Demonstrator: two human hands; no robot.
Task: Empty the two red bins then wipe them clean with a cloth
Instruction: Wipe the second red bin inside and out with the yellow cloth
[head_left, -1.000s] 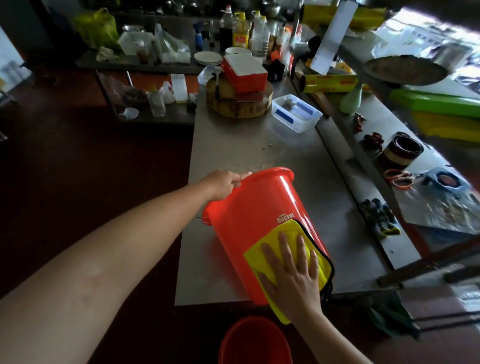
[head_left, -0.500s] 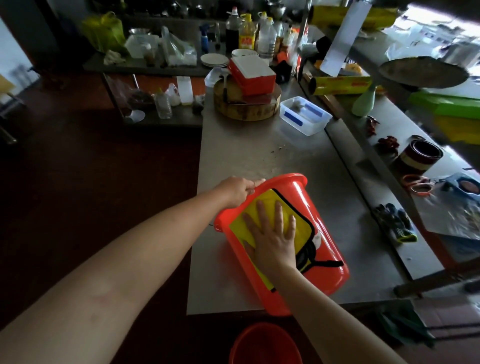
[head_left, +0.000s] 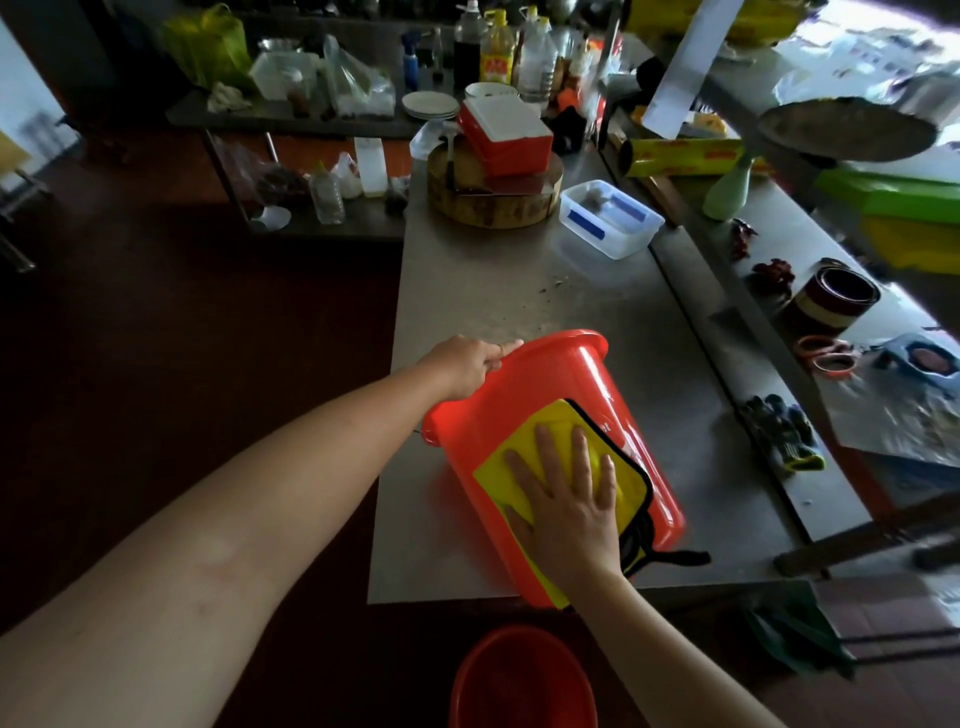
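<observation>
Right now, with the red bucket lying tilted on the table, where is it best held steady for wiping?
Grip the rolled rim at the far end, coming from the left side, as the left hand does. The lip gives fingers a ledge, and it leaves the wall free for the right hand pressing the yellow cloth.

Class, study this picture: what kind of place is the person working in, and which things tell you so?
Most likely a working kitchen: a steel worktop, a thick round wooden chopping block, and bottles of oil and sauces at the back.
</observation>
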